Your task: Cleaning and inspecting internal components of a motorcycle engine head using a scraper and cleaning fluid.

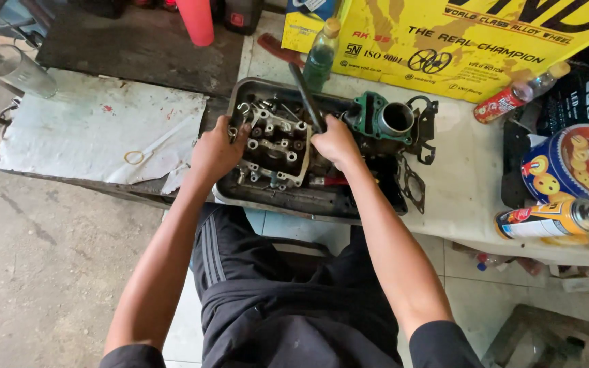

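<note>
The grey cast-metal cylinder head sits in the shallow dark metal tray, between both hands. The left hand grips its left edge, fingers curled closed. The right hand is closed around a long black tool handle, which slants up and away from the head. The tool tip is hidden behind the fingers.
</note>
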